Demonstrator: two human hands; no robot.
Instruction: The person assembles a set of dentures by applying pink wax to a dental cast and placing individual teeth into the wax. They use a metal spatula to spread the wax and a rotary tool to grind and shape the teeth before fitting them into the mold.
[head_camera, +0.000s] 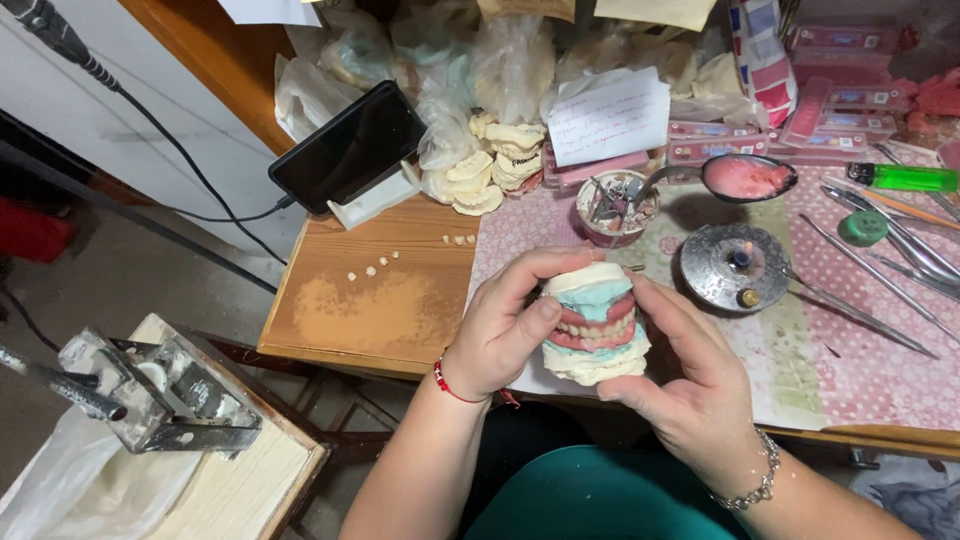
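Both hands, left hand (500, 335) and right hand (685, 375), close around the paired plaster dental casts (596, 322) (pink wax rims meeting), pressing them together; spirit burner (735, 265) sits at one o'clock.

On the tabletop (390, 320) a dark phone (350, 150) leans in its white stand, near stacked plaster casts (490, 165), a green lighter (905, 178), a round metal burner (735, 265) and loose metal instruments (870, 290).
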